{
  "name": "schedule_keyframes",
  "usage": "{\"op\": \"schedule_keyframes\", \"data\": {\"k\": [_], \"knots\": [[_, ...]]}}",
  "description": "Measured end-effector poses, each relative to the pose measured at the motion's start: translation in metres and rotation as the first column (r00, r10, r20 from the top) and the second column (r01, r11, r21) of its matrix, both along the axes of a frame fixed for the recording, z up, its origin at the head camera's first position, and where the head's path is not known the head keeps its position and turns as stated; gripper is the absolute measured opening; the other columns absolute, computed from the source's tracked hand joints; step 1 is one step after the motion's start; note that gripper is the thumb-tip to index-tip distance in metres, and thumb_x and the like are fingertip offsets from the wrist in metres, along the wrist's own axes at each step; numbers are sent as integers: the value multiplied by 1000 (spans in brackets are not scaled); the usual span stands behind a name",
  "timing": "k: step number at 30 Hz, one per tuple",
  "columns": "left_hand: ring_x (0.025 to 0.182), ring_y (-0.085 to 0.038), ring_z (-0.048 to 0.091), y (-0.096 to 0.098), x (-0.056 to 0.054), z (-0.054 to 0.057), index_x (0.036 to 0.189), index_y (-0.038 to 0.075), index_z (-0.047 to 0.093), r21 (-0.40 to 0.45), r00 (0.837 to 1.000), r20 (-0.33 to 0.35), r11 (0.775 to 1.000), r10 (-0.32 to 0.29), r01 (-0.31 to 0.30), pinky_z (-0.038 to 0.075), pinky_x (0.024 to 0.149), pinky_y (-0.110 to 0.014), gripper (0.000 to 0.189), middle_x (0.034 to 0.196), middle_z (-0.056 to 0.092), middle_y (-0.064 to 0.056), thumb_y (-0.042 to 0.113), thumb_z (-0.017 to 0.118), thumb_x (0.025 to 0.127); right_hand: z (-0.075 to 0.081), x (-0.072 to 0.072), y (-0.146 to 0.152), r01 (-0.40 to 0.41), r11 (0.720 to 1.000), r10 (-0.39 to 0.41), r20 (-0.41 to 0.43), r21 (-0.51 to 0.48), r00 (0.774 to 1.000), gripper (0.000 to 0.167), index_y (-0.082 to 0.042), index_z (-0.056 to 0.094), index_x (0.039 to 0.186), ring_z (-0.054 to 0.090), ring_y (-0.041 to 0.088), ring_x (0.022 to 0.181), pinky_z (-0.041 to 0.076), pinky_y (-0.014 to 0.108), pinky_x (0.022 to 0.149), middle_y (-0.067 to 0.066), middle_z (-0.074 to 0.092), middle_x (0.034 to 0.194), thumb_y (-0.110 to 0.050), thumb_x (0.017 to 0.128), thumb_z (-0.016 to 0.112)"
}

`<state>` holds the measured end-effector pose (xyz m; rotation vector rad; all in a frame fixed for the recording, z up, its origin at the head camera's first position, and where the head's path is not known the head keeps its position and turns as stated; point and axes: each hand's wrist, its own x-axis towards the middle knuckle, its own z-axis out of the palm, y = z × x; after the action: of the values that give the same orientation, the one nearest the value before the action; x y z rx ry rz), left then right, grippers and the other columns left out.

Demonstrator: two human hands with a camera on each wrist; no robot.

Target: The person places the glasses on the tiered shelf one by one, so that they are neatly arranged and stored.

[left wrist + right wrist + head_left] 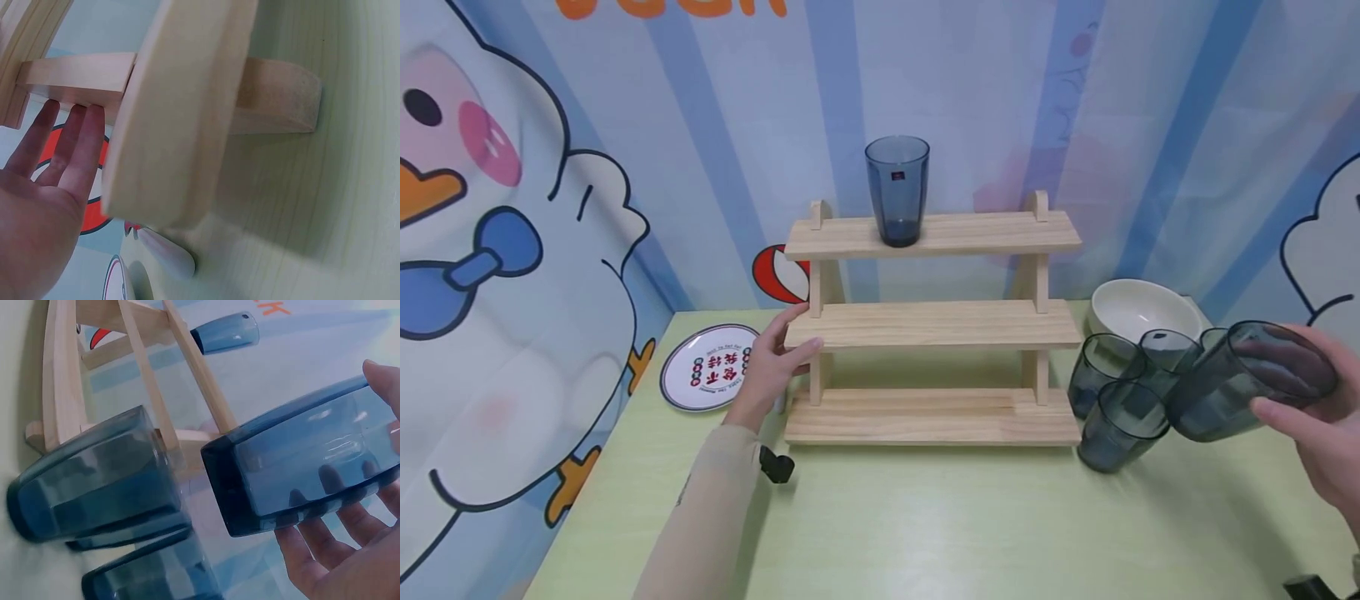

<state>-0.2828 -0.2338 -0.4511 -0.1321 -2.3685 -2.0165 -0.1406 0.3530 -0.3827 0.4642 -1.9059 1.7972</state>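
Observation:
A three-tier wooden display rack (932, 325) stands on the table, with one blue glass (898, 192) upright on its top board. My left hand (775, 360) holds the rack's left end at the middle board, thumb over the front edge. In the left wrist view, fingers (81, 147) of that hand lie against the upright. At the right, my right hand (1326, 417) grips another blue glass (1247, 383), tilted and raised, with fingers curved around its side. Below and beside it several more glasses (1123, 427) cluster at the rack's right end, partly overlapping.
A white bowl (1144, 307) sits behind the clustered glasses. An oval plate with red writing (709, 367) lies left of the rack. A pale, rounded handle-like object (165, 253) is near the rack's left end. A printed curtain (940, 100) hangs close behind.

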Motion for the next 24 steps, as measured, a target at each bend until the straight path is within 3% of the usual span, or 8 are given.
{"op": "schedule_keyframes", "data": {"k": [6,13,17,24], "knots": [[113,-29,67,-1,0,-1,155,35,50,19,1000,-19,1000,-6,7,62,91,-44,63,152,55,-9,27,77,98,22,-13,-20,-27,999,27,32,22,999,75,0,46,155,60,9,124,46,11,96,-1,65,139,32,88,53],[114,-30,67,-1,-1,-3,154,35,51,24,1000,-21,1000,-10,10,62,92,-44,63,153,54,-7,27,77,98,42,-34,-46,-96,995,97,53,-24,994,71,-1,47,155,62,11,122,53,11,92,3,64,137,26,91,58],[115,-31,67,-1,0,-3,154,37,51,16,1000,-6,1000,-1,1,62,92,-44,64,155,53,-6,30,78,97,52,-49,-61,-89,996,87,103,11,991,70,-8,47,157,63,9,118,53,11,88,0,64,136,17,94,64],[114,-29,67,-1,0,-1,155,35,50,30,1000,-13,999,-13,14,62,92,-43,63,156,52,-6,28,77,99,71,-77,-83,-175,981,186,143,-87,972,66,-12,47,155,65,18,114,57,17,88,6,63,138,10,96,68]]}}
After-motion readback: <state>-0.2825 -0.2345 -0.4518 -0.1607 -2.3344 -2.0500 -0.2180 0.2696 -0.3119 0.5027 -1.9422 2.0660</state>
